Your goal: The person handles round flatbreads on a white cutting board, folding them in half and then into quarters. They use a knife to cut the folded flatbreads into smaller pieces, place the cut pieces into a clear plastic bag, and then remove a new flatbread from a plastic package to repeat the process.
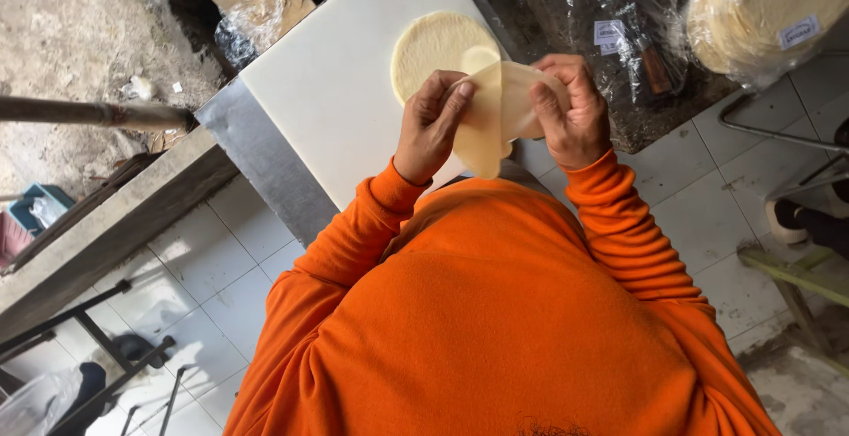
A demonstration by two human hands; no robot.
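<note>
My left hand (431,125) and my right hand (573,110) are raised over the near edge of a white cutting board (336,91). Between them they pinch thin, pale, round dough wrappers (485,126). One sheet hangs folded from my left fingers, while another is held flat by my right fingers. The two sheets overlap in the middle. A single round dough disc (432,45) lies flat on the board just beyond my hands. My orange sleeves and chest fill the lower part of the view.
A bagged stack of round wrappers (768,4) sits at the top right beside crumpled clear plastic (619,16) on a dark surface. The board rests on a metal table (256,166). A wooden ledge (106,224), a tiled floor and someone's shoe (785,220) surround it.
</note>
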